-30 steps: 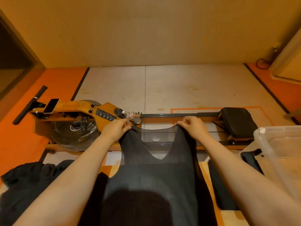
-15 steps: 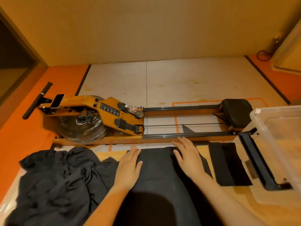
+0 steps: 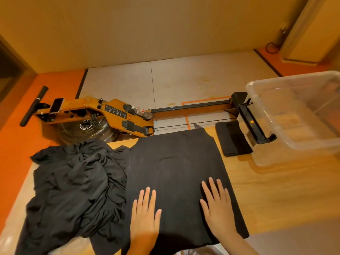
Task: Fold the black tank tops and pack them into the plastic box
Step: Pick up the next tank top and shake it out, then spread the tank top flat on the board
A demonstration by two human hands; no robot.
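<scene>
Pressing flat on the spread black tank top [image 3: 174,168] — left hand [image 3: 145,218] and right hand [image 3: 217,208], both palms open, gripping nothing. Sitting right of it — the plastic box [image 3: 294,144]. No legible writing.

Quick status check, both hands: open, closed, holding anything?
Left hand: open, palm flat on the spread tank top, gripping nothing.
Right hand: open, flat on the same tank top, gripping nothing.

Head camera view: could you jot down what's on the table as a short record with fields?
Being folded: flat tank top, both palms pressed on its near end
Left hand: open, flat
Right hand: open, flat
Waiting: crumpled black pile, left of it
Done: folded piece, beside the box
Plastic box: clear, looks empty
Behind table: rowing machine
</scene>
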